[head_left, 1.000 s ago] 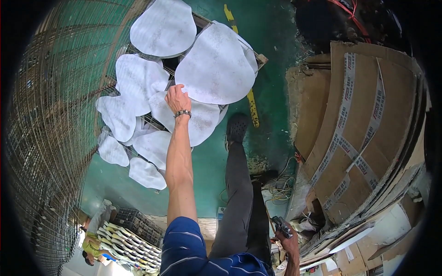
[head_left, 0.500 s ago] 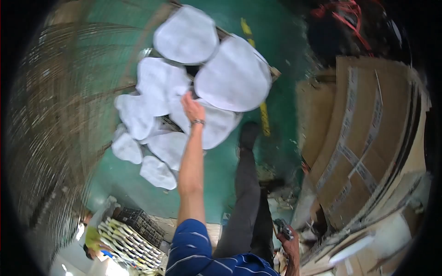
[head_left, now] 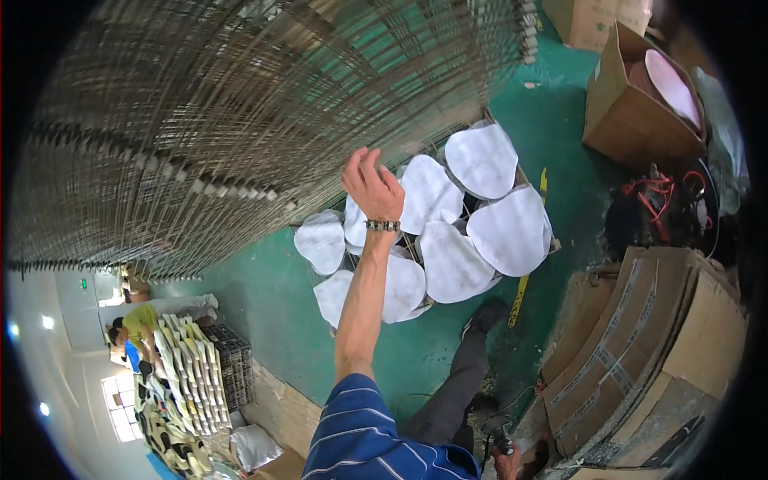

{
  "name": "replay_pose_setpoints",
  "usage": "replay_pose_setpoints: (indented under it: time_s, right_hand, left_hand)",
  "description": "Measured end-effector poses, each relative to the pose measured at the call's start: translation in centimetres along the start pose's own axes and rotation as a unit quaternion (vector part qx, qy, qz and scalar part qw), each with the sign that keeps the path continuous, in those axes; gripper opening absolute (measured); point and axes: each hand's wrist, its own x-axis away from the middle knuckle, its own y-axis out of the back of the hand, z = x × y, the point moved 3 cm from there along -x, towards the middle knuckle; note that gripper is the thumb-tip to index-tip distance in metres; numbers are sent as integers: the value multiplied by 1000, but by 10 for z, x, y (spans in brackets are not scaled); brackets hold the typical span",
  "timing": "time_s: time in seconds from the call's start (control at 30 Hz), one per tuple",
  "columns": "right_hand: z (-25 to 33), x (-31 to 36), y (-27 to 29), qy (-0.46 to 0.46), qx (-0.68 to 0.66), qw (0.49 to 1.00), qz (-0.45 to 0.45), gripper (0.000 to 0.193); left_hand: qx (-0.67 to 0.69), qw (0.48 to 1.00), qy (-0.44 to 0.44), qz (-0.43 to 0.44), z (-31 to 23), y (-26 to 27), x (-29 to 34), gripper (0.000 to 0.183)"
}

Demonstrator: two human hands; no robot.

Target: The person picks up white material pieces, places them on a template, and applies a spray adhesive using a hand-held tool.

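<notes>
My left hand point(head_left: 374, 190) reaches forward, fingers apart and slightly bent, with a dark banded bracelet on the wrist. It holds nothing that I can see and lies in front of the lower edge of a large wire rack point(head_left: 240, 120); whether it touches the wires I cannot tell. Beyond and right of it, rounded white pads point(head_left: 456, 260) lie in several stacks on a low frame point(head_left: 558, 245) on the floor. My right hand point(head_left: 506, 462), low at the right, is closed round a small dark device point(head_left: 502, 440) with a cable; its exact kind is unclear.
Flattened cardboard point(head_left: 632, 344) stands stacked at the right. Farther back are an open carton point(head_left: 616, 112) with a round pink-white piece and a red cord point(head_left: 656, 196). At left, a person point(head_left: 140, 324) is beside stacked pale pieces point(head_left: 188, 368) and a dark crate point(head_left: 228, 360).
My left hand has left the white pads and risen toward the wire rack. The view has swung left, so the pads appear farther right and more rack shows. My right hand still holds the device.
</notes>
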Motion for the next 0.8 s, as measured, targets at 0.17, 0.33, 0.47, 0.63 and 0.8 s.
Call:
replay_pose_setpoints:
  time_s: [0.17,0.33,0.47,0.63,0.8]
  right_hand:
    - [17,39,16,70,-85,991,-81,35]
    - [28,99,22,57,-92,988,-108,59]
    - [10,130,12,116,-119,979,-119,58]
    - [-74,173,-11,172,-253,919,-251,56]
    - [-146,277,-27,96,-346,867,-346,60]
  left_hand:
    - [-101,992,-25,70,4,14,-6,26]
    - [-58,976,-28,206,-50,41,115,28]
    - [-23,868,-23,496,-39,96,269,34]
    - [35,552,-29,833,-143,151,373,48]
    - [127,592,-93,791,-218,218,432,43]
